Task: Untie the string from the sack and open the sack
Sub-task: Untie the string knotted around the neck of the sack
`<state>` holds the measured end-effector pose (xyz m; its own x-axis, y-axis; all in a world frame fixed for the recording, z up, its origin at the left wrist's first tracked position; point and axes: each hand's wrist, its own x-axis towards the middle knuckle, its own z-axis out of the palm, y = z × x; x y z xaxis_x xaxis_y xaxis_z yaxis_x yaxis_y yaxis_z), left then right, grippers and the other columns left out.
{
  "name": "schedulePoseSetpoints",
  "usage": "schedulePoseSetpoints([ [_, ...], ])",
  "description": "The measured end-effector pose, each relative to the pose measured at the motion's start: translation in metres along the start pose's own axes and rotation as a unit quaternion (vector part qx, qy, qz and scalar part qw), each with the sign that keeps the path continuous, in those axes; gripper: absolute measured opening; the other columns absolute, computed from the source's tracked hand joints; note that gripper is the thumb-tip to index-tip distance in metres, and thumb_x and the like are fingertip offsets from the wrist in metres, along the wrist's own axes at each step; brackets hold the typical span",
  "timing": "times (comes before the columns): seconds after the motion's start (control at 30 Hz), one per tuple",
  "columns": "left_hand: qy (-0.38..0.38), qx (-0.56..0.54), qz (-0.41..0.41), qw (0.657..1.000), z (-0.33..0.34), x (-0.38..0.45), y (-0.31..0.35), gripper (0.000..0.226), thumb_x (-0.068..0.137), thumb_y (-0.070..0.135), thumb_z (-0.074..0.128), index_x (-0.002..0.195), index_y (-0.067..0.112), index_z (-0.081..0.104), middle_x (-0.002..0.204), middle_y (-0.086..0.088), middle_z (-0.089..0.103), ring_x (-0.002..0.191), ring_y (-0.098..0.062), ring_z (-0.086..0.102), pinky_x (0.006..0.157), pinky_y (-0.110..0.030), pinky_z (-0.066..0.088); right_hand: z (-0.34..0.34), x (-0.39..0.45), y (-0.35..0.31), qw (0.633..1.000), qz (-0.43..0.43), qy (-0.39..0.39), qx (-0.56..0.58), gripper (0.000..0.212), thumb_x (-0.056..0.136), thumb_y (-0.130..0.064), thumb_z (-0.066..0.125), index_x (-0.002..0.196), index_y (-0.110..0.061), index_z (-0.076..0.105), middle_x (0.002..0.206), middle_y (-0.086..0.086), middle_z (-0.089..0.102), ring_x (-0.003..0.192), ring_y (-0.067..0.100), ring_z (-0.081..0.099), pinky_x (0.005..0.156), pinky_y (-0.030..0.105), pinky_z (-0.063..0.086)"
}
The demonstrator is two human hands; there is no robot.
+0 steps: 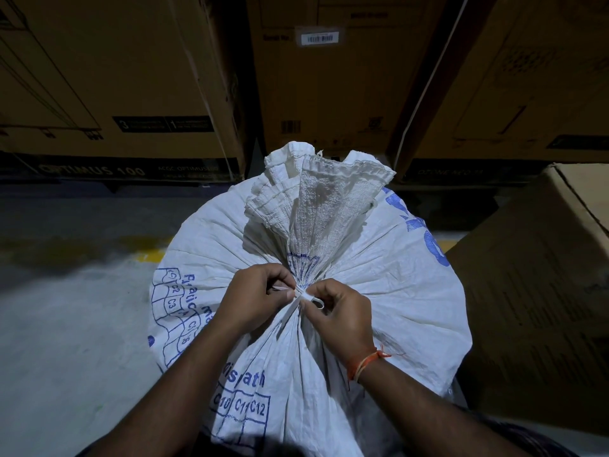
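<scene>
A full white woven sack (pixel 379 265) with blue print stands in front of me, its mouth gathered into a neck and fanned out above the tie. A white string (pixel 308 297) is knotted around that neck, with a small loop showing to the right of the knot. My left hand (pixel 253 298) pinches the string on the left side of the knot. On the right side, my right hand (pixel 339 311) pinches the loop; an orange thread is tied around its wrist.
Large brown cardboard cartons (pixel 329 77) stand stacked right behind the sack. Another cardboard box (pixel 534 275) sits close on the right. Grey concrete floor (pixel 66 308) with a yellow mark (pixel 151 255) lies to the left.
</scene>
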<state>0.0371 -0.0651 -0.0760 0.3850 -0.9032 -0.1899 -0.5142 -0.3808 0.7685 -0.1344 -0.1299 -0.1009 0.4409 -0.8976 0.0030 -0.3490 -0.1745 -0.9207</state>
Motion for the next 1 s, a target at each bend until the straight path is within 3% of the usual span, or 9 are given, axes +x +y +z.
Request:
schedulePoseSetpoints([
  [0.17, 0.006, 0.009, -0.004, 1.000, -0.0045, 0.0014, -0.0017, 0.010, 0.081, 0.015, 0.080, 0.080, 0.024, 0.075, 0.073, 0.005, 0.074, 0.072, -0.014, 0.069, 0.066, -0.024, 0.049, 0.0002, 0.0003, 0.0014, 1.000, 0.004, -0.005, -0.002, 0.010, 0.075, -0.021, 0.084, 0.081, -0.021, 0.075, 0.071, -0.009, 0.073, 0.066, 0.008, 0.066, 0.063, 0.031, 0.056],
  [0.3, 0.004, 0.015, -0.004, 1.000, -0.0034, -0.0002, 0.0006, 0.010, 0.081, 0.014, 0.079, 0.079, 0.022, 0.075, 0.070, 0.003, 0.073, 0.064, -0.007, 0.063, 0.060, -0.016, 0.044, 0.0003, 0.0004, 0.0025, 1.000, 0.003, -0.002, 0.000, 0.011, 0.075, -0.022, 0.083, 0.081, -0.022, 0.075, 0.072, -0.010, 0.073, 0.068, 0.009, 0.068, 0.065, 0.036, 0.058],
  [0.53, -0.003, 0.020, -0.004, 1.000, -0.0005, 0.0004, 0.0014, 0.008, 0.081, 0.015, 0.079, 0.080, 0.022, 0.075, 0.068, 0.004, 0.071, 0.061, -0.003, 0.059, 0.058, -0.013, 0.041, 0.0005, 0.0009, 0.0027, 1.000, -0.004, 0.000, -0.015, 0.011, 0.074, -0.021, 0.083, 0.081, -0.022, 0.074, 0.071, -0.011, 0.073, 0.063, 0.005, 0.065, 0.062, 0.030, 0.055],
  [0.87, 0.006, 0.004, -0.015, 1.000, -0.0002, 0.0008, -0.0004, 0.008, 0.080, 0.019, 0.082, 0.081, 0.025, 0.076, 0.073, 0.004, 0.076, 0.071, -0.013, 0.072, 0.068, -0.025, 0.053, -0.0009, 0.0008, 0.0021, 1.000, 0.000, -0.005, -0.016, 0.011, 0.074, -0.019, 0.083, 0.080, -0.022, 0.075, 0.070, -0.011, 0.072, 0.062, 0.005, 0.064, 0.061, 0.022, 0.052],
  [1.0, 0.009, -0.009, -0.025, 1.000, -0.0055, 0.0017, -0.0031, 0.009, 0.081, 0.013, 0.082, 0.083, 0.021, 0.078, 0.071, 0.001, 0.074, 0.063, -0.007, 0.064, 0.062, -0.015, 0.047, -0.0003, 0.0007, 0.0020, 1.000, 0.004, -0.006, -0.007, 0.011, 0.075, -0.018, 0.083, 0.081, -0.023, 0.075, 0.071, -0.011, 0.073, 0.064, 0.007, 0.066, 0.063, 0.029, 0.056],
])
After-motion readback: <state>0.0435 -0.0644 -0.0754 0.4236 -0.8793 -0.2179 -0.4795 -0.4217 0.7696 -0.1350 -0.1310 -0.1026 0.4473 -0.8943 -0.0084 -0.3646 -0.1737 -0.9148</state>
